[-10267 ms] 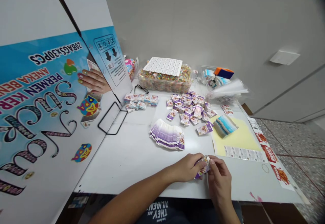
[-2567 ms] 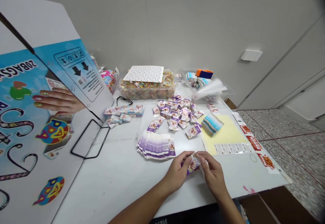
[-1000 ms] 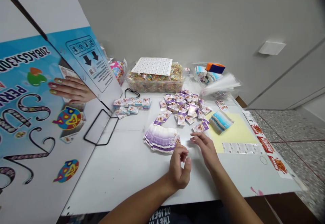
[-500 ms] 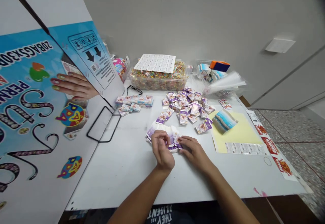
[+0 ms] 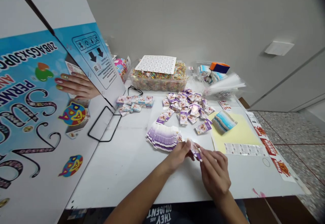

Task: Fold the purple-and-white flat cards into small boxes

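Between my two hands is a small purple-and-white printed carton (image 5: pixel 195 150), tilted above the table. My left hand (image 5: pixel 179 154) pinches its left side, and my right hand (image 5: pixel 215 170) grips its right edge with fingers closed. Just left of them, a fanned row of flat purple-and-white cartons (image 5: pixel 164 137) lies on the table. Behind it sits a loose heap of small folded purple-and-white boxes (image 5: pixel 186 106). Whether the carton in my hands is flat or partly folded is hard to make out.
A large printed cardboard box (image 5: pixel 76 115) stands at the left. Small light-blue boxes (image 5: pixel 134 101) lie near a black wire frame (image 5: pixel 116 129). Behind are a clear tub of colourful pieces (image 5: pixel 159 83) and another bin (image 5: pixel 203 85). A blue banded stack (image 5: pixel 223 121) rests on yellow paper (image 5: pixel 243 132).
Both hands have moved from the fanned row toward the right and nearer me. A carton is now held between them, and the fan is uncovered.
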`<state>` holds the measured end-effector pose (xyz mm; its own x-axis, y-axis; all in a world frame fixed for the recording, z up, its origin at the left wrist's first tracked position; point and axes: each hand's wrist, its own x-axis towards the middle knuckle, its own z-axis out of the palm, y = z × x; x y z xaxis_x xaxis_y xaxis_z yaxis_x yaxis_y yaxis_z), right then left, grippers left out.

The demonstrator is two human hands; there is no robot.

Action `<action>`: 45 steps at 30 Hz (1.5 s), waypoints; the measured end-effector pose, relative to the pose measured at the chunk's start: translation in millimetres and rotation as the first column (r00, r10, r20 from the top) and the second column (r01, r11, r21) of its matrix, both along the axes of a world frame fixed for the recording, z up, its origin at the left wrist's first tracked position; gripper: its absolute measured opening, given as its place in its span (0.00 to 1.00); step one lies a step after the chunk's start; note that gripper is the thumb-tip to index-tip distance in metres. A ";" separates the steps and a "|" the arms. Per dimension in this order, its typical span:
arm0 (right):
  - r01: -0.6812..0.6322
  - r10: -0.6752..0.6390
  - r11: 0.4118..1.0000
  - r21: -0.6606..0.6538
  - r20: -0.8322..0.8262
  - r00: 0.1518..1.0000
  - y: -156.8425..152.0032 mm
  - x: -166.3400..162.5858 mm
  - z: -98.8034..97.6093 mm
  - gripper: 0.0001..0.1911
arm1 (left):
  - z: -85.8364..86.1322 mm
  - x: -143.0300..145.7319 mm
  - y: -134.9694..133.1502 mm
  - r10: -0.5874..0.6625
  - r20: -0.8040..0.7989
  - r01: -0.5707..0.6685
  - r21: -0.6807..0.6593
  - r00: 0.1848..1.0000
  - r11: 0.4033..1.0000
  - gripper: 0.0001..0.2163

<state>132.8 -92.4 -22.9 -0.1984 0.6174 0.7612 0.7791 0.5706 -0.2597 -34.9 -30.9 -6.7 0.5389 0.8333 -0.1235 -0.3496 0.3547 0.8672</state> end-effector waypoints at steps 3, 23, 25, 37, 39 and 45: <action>-0.059 0.065 0.997 -0.052 0.129 0.989 -26.8 6.2 -4.0 0.29 | -2.6 1.2 -5.5 -0.039 0.072 0.045 -0.097 0.997 0.994 0.26; -0.628 0.183 0.441 -0.641 -0.621 0.762 -16.3 13.6 50.9 0.17 | -16.5 1.0 -10.0 -0.747 0.139 0.747 0.056 0.651 0.662 0.26; -0.549 0.156 0.516 -0.658 -0.557 0.815 -15.1 15.1 53.8 0.16 | -12.4 4.3 -12.6 -0.612 0.122 0.601 0.114 0.782 0.791 0.27; -0.169 0.158 0.806 -0.568 -0.069 0.985 -13.3 13.6 34.4 0.20 | -24.9 30.2 -27.9 -0.111 0.355 0.218 -0.278 0.928 0.936 0.17; -0.192 0.144 0.817 -0.544 -0.130 0.981 -14.6 12.4 26.9 0.22 | -24.4 29.8 -26.0 -0.083 0.332 0.189 -0.300 0.939 0.935 0.15; -0.247 0.187 0.831 -0.499 -0.167 0.968 -9.6 9.4 18.5 0.27 | -30.7 31.3 -23.7 0.002 0.262 0.104 -0.390 0.965 0.915 0.12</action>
